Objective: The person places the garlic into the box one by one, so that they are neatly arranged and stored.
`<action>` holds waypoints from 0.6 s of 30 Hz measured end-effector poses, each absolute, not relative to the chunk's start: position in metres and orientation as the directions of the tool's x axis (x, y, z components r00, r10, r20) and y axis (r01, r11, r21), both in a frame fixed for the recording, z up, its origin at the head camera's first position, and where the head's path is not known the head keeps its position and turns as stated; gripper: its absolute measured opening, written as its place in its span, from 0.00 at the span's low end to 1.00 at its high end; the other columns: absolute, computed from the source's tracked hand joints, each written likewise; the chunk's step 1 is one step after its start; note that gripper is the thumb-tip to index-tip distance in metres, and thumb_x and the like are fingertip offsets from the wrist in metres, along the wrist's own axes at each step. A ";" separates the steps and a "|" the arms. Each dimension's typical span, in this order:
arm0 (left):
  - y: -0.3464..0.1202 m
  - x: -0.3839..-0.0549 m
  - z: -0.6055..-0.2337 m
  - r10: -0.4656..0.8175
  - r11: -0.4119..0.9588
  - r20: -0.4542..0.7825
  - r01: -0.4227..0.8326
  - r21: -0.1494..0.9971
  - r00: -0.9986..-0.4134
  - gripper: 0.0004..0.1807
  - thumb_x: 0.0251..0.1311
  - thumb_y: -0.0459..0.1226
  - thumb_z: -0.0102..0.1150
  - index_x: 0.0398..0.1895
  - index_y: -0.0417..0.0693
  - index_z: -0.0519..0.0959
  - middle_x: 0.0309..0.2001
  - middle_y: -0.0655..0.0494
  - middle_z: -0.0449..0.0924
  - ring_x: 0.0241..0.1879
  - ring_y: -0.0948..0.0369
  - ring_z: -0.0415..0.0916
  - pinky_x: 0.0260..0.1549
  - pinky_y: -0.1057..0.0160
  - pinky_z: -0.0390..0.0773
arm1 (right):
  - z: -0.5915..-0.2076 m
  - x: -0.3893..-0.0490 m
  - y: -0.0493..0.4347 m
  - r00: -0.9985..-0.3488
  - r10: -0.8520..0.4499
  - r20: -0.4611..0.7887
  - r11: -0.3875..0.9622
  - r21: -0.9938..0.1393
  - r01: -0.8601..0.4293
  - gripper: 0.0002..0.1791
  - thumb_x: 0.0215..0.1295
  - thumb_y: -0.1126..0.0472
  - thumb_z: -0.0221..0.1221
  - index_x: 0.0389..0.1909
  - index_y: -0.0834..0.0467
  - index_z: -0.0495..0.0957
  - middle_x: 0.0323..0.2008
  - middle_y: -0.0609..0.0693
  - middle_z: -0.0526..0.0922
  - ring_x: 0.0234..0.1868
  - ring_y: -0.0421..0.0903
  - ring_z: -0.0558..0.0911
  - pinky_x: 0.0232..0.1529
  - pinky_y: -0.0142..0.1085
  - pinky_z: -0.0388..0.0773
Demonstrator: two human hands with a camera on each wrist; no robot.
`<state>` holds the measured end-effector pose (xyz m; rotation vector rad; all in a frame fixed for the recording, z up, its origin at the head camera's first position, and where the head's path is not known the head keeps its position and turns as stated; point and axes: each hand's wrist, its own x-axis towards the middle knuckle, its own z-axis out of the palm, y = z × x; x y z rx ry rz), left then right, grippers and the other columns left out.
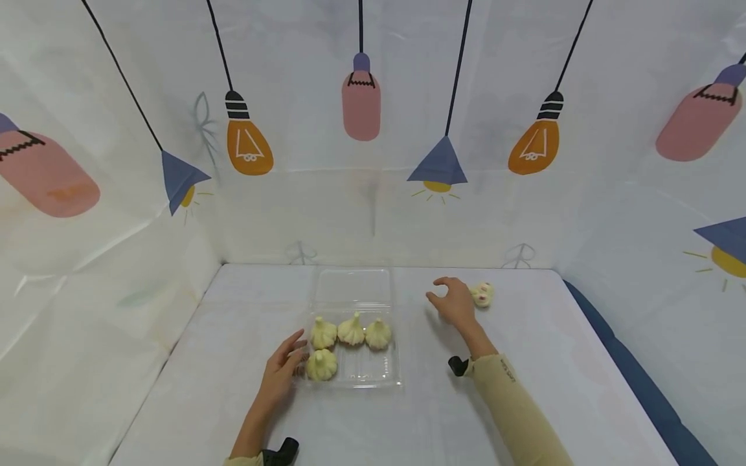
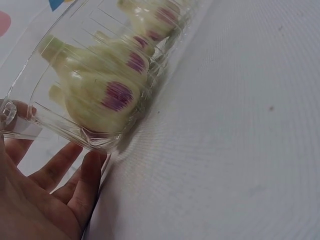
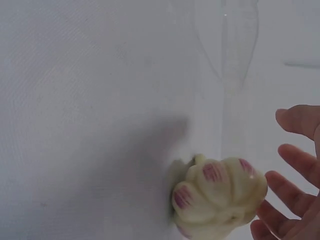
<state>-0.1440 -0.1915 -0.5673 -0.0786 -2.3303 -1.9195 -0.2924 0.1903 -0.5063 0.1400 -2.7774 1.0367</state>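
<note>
A clear plastic clamshell box [image 1: 373,374] lies opened on the table, its lid [image 1: 354,285] folded back away from me. Several pale garlic bulbs [image 1: 351,330] sit in the tray: a row along its back and one at the front left corner. My left hand [image 1: 282,369] rests its fingers against the tray's left side; in the left wrist view the fingertips meet the wall below a purple-streaked garlic bulb [image 2: 97,92]. To the right, my right hand [image 1: 456,304] hovers with fingers spread and nothing between them, close beside a loose garlic bulb [image 3: 220,195] lying on its side.
The white-covered table [image 1: 524,375] ends at a white curtain [image 1: 303,220] printed with hanging lamps, which also runs along both sides. A dark blue strip [image 1: 629,369] lies beyond the table's right edge. Both wrists carry small black cameras [image 1: 458,366].
</note>
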 end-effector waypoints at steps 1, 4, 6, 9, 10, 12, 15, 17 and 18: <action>-0.191 -0.144 -0.567 -0.036 0.198 0.127 0.117 0.973 -0.991 0.24 0.73 0.32 0.46 0.70 0.39 0.64 0.58 0.32 0.71 0.50 0.42 0.75 0.39 0.58 0.79 | -0.508 -0.293 0.191 -0.983 -0.024 0.181 0.754 -0.643 -0.137 0.22 0.58 0.55 0.67 0.51 0.63 0.81 0.53 0.64 0.78 0.56 0.61 0.75 0.52 0.53 0.71; -0.192 -0.144 -0.566 -0.040 0.201 0.117 0.107 0.974 -0.992 0.23 0.73 0.32 0.46 0.70 0.41 0.65 0.58 0.34 0.72 0.50 0.42 0.76 0.39 0.59 0.78 | -0.513 -0.293 0.194 -0.987 -0.024 0.162 0.755 -0.644 -0.124 0.24 0.57 0.55 0.68 0.51 0.64 0.80 0.53 0.65 0.78 0.54 0.62 0.75 0.53 0.54 0.70; -0.192 -0.144 -0.567 -0.041 0.203 0.112 0.101 0.974 -0.993 0.23 0.73 0.32 0.46 0.69 0.41 0.66 0.58 0.34 0.73 0.50 0.42 0.76 0.39 0.59 0.78 | -0.518 -0.294 0.195 -0.987 -0.027 0.161 0.769 -0.627 -0.123 0.26 0.56 0.54 0.68 0.52 0.65 0.79 0.51 0.66 0.78 0.51 0.62 0.77 0.51 0.53 0.71; -0.193 -0.145 -0.567 -0.039 0.201 0.110 0.101 0.974 -0.993 0.23 0.73 0.32 0.46 0.69 0.41 0.66 0.58 0.34 0.73 0.50 0.41 0.76 0.39 0.59 0.78 | -0.526 -0.295 0.196 -0.987 -0.019 0.158 0.789 -0.604 -0.112 0.27 0.55 0.53 0.69 0.53 0.64 0.79 0.49 0.65 0.79 0.46 0.60 0.79 0.47 0.52 0.73; -0.193 -0.145 -0.568 -0.037 0.199 0.112 0.103 0.975 -0.993 0.23 0.73 0.32 0.46 0.69 0.40 0.66 0.58 0.34 0.73 0.50 0.41 0.76 0.39 0.59 0.78 | -0.529 -0.296 0.197 -0.988 -0.015 0.156 0.794 -0.598 -0.107 0.28 0.54 0.52 0.69 0.53 0.63 0.79 0.48 0.65 0.80 0.45 0.59 0.79 0.46 0.51 0.73; -0.194 -0.145 -0.568 -0.035 0.192 0.115 0.106 0.976 -0.993 0.23 0.73 0.32 0.46 0.69 0.40 0.65 0.57 0.33 0.73 0.50 0.41 0.76 0.39 0.59 0.78 | -0.533 -0.297 0.198 -0.988 -0.004 0.152 0.797 -0.596 -0.095 0.28 0.54 0.52 0.69 0.53 0.63 0.79 0.48 0.64 0.81 0.45 0.58 0.80 0.45 0.50 0.73; -0.194 -0.146 -0.569 -0.028 0.186 0.120 0.113 0.976 -0.992 0.23 0.73 0.33 0.46 0.70 0.40 0.65 0.58 0.33 0.72 0.50 0.40 0.75 0.39 0.59 0.79 | -0.538 -0.298 0.199 -0.989 0.011 0.148 0.797 -0.598 -0.081 0.28 0.54 0.53 0.70 0.53 0.63 0.79 0.48 0.63 0.81 0.47 0.58 0.79 0.46 0.51 0.73; -0.194 -0.146 -0.569 -0.028 0.187 0.123 0.115 0.976 -0.992 0.23 0.74 0.33 0.46 0.70 0.40 0.65 0.58 0.33 0.72 0.49 0.40 0.75 0.39 0.59 0.79 | -0.540 -0.298 0.199 -0.990 0.019 0.142 0.797 -0.600 -0.070 0.27 0.54 0.53 0.70 0.53 0.63 0.79 0.48 0.63 0.81 0.48 0.59 0.79 0.47 0.51 0.73; -0.194 -0.147 -0.569 -0.027 0.189 0.123 0.116 0.975 -0.992 0.23 0.74 0.33 0.46 0.70 0.40 0.65 0.58 0.33 0.72 0.49 0.40 0.75 0.40 0.59 0.79 | -0.541 -0.298 0.200 -0.990 0.024 0.137 0.798 -0.599 -0.063 0.27 0.54 0.53 0.69 0.53 0.63 0.79 0.48 0.63 0.81 0.49 0.59 0.79 0.47 0.51 0.73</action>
